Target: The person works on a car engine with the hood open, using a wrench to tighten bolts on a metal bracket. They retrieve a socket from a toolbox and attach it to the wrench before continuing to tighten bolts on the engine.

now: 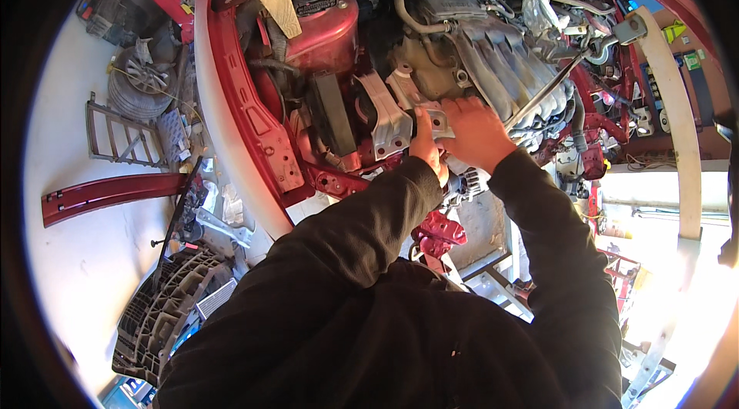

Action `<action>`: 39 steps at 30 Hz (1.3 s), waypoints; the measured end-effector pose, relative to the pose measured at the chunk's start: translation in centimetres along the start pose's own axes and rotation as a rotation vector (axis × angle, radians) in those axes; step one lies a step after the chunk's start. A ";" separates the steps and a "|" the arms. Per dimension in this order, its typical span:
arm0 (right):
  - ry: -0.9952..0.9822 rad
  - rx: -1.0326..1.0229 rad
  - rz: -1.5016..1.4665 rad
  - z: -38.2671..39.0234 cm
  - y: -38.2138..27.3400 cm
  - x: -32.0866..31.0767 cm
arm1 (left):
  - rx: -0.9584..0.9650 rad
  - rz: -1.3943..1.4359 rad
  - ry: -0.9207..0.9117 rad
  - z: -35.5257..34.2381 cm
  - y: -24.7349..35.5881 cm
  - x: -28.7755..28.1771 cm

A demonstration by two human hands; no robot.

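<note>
Head view showed me the left hand (429, 153) with its thumb against a pale metal bracket (439, 121), its other fingers mostly hidden, and the right hand (479, 136) at the bracket's right side, fingers bent. From my distance I couldn't tell whether either gripped it. The bracket sat beside the engine (504, 63), right of a larger silvery mount (389, 133).

place: car repair workshop | beyond person's right hand (479, 134): exposed engine (504, 63) in opened red car body (329, 32) | far left of left hand (427, 146): loose wheel (140, 100), detached red panel (115, 197) | right of both: metal hook (604, 51)
</note>
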State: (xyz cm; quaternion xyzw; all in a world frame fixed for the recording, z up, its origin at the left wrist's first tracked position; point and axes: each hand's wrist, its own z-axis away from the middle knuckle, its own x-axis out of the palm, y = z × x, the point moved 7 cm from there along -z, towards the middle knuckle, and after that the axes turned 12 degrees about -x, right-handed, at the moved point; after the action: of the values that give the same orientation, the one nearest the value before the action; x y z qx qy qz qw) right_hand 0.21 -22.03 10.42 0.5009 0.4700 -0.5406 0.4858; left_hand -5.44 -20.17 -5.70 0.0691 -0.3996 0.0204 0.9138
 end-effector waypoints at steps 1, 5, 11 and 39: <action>-0.038 0.036 -0.020 -0.4 0.4 0.6 | -0.001 0.001 0.021 0.1 -0.1 0.0; -0.021 0.107 -0.066 0.0 0.9 1.6 | -0.024 0.022 0.052 0.4 -0.6 -0.1; -0.057 0.151 0.010 1.1 0.5 2.2 | -0.067 0.121 -0.050 0.7 -1.4 0.0; -0.088 0.095 -0.109 2.2 3.9 -0.2 | -0.083 0.087 0.129 -0.9 -0.8 -1.9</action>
State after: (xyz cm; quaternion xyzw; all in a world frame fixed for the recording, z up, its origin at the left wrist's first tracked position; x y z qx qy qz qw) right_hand 3.93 -24.52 10.62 0.4729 0.4484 -0.6095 0.4516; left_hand -5.99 -20.77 -7.84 0.0125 -0.3432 0.0478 0.9380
